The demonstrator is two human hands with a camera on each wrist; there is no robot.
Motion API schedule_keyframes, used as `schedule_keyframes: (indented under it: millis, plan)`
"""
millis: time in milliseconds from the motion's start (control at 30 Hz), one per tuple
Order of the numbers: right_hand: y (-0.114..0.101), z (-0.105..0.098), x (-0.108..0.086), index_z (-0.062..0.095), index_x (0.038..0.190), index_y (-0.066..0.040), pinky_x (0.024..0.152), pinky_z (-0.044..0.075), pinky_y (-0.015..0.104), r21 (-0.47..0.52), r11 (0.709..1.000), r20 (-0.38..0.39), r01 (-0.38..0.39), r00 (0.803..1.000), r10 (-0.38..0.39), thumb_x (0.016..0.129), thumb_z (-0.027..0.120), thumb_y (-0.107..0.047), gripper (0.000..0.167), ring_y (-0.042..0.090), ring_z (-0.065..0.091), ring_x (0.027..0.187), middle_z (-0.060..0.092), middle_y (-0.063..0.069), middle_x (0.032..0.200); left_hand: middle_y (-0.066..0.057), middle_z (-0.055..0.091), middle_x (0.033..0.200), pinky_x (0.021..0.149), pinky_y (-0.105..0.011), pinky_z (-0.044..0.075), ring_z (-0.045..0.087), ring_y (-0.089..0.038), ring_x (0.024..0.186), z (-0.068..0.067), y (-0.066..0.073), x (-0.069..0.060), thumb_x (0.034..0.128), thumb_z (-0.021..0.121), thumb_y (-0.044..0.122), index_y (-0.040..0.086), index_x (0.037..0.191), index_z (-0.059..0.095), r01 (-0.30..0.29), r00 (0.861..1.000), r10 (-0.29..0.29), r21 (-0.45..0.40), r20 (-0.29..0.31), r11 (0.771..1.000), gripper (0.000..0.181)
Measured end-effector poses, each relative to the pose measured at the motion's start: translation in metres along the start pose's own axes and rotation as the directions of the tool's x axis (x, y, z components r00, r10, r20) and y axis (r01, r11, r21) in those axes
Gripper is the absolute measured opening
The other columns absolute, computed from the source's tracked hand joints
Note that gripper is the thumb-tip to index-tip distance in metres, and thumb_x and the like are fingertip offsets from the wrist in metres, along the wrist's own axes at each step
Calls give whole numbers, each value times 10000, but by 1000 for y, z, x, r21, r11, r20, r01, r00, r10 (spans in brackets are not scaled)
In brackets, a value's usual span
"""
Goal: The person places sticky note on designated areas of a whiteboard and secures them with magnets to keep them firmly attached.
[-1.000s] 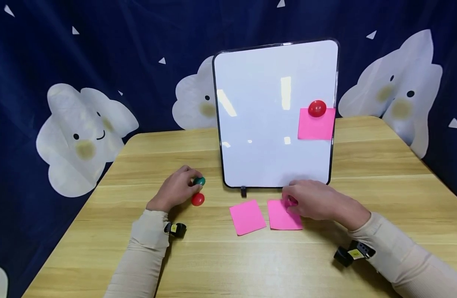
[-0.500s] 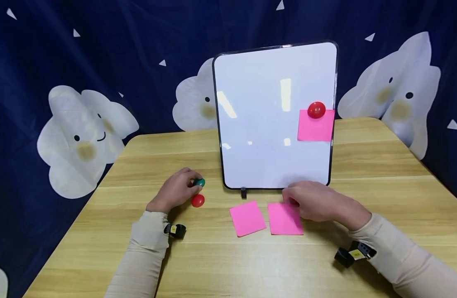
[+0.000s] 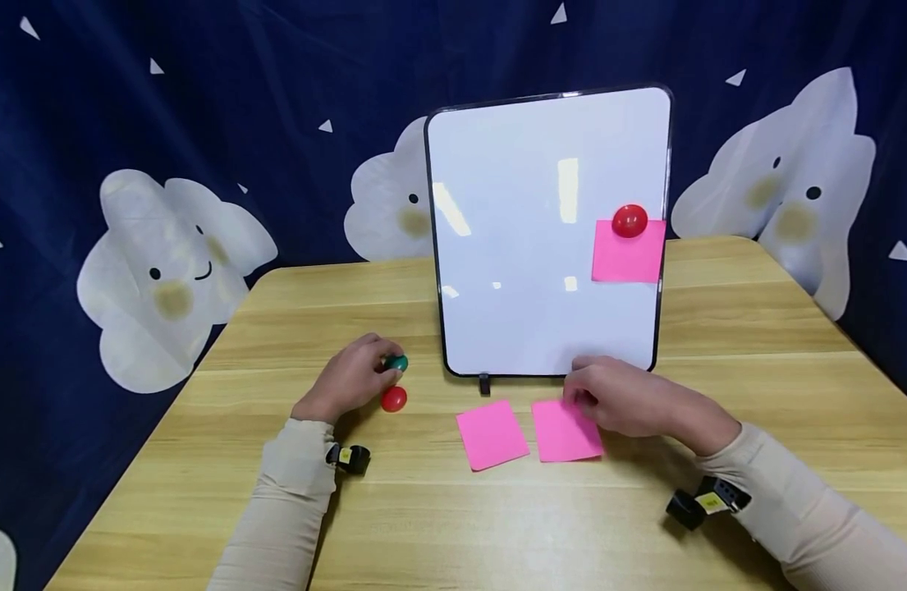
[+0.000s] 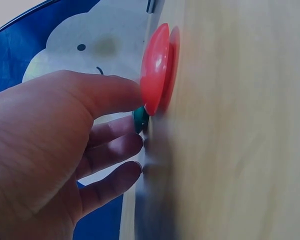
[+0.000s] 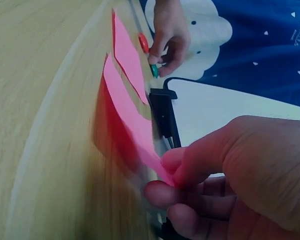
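My left hand (image 3: 353, 373) holds a round green magnet (image 3: 398, 362) between thumb and fingers on the table. Just in front of it lies a red magnet (image 3: 394, 399), which the thumb overlaps in the left wrist view (image 4: 156, 67). With thumb and fingertips, my right hand (image 3: 625, 400) pinches the upper right corner of a pink sticky note (image 3: 564, 441). That note (image 5: 122, 107) bends up off the table at the pinched end in the right wrist view. A second pink sticky note (image 3: 492, 436) lies flat to its left, apart from both hands.
A black-framed whiteboard (image 3: 519, 246) stands upright behind the notes on small black feet (image 3: 485, 385). At its right edge a red magnet (image 3: 629, 222) holds another pink sticky note (image 3: 628, 261). A dark blue curtain (image 3: 276, 107) with clouds hangs behind the wooden table (image 3: 453, 533).
The near edge of the note in my right hand shifts slightly toward me, then back a little. My left hand stays at the green magnet. The head view tilts up slightly.
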State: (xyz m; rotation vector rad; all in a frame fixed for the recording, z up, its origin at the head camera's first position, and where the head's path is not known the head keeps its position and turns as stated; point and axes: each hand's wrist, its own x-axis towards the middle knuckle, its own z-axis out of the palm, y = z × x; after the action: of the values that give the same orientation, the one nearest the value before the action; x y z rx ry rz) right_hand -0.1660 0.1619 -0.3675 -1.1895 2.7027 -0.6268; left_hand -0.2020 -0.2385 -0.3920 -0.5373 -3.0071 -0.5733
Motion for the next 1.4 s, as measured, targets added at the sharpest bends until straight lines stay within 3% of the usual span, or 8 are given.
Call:
schedule_keyframes:
  millis: [500,1000,1400]
  plan:
    - [-4,-3,2,784,964,-70,728,525,292,18,998,-52,-65,996,66,841,670,83,226,139,563,836,658,-9,914,-44,629,1090,776,-398,528,585,-196,855,1,1,-1,899,750,228,122,1133,736,17,1000,-17,18,0,1000,257]
    - [-1,-7,1,791,939,-148,720,536,282,85,995,-134,-48,989,59,815,722,101,287,144,587,878,663,-78,938,-49,622,1083,788,-404,538,597,-201,872,0,2,0,898,744,244,107,1140,742,27,1000,-27,36,6,999,278]
    - [4,-10,0,798,990,-108,735,553,289,109,994,-256,-7,966,34,811,729,121,298,163,612,929,691,-39,996,-37,620,1057,790,-409,533,596,-198,872,1,-1,1,896,747,259,115,1146,740,-1,1000,1,29,-8,1000,288]
